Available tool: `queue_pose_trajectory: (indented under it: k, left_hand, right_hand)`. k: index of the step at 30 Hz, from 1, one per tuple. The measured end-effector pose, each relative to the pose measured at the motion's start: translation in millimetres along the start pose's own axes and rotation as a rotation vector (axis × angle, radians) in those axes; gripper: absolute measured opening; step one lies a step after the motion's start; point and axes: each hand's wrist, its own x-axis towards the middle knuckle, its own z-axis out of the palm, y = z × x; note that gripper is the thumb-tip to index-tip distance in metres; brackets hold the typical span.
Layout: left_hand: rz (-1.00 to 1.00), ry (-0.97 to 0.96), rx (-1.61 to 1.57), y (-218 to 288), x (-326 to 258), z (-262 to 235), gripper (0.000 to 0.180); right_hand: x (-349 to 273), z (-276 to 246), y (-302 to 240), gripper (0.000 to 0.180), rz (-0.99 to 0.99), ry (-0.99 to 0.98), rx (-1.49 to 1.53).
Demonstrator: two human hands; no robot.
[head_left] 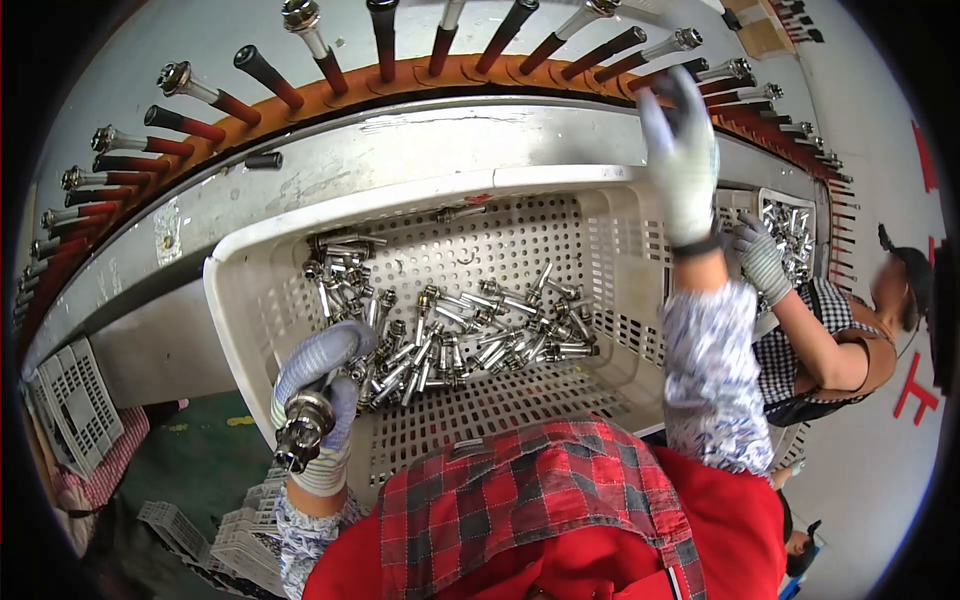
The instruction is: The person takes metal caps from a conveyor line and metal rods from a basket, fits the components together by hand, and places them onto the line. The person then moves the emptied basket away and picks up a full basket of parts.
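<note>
My left hand, in a striped light glove with grey fingers, is closed around several shiny metal tubular fittings, their ends toward me. It is over the near left rim of a white perforated plastic basket. Many similar fittings lie loose in the basket. My right hand, gloved too, reaches beyond the basket to the row of red pegs. Its thumb and fingers are apart near one peg, and I see no fitting between them. Some pegs carry a metal fitting; others show black tips.
An orange curved track bears the pegs behind a grey metal ledge. On the ledge lies a short black piece. At right, a co-worker's gloved hand is by another basket of fittings. More baskets stand left.
</note>
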Motion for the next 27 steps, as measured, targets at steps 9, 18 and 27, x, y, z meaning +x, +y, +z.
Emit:
queue_pose_trajectory:
  k: [9,18,27]
  left_hand:
    - [0.134,-0.204,0.073,6,-2,13,0.019]
    - [-0.036,-0.140,0.034,21,-9,1,0.026]
    - [-0.061,-0.221,-0.018,-15,-6,21,0.030]
  right_hand:
    - [-193,23,41,0.033,-0.237,-1.119,-0.680]
    - [-211,24,73,0.024,0.339,-0.795,-0.428]
    - [-233,31,74,0.023,-0.151,-1.122,-0.757]
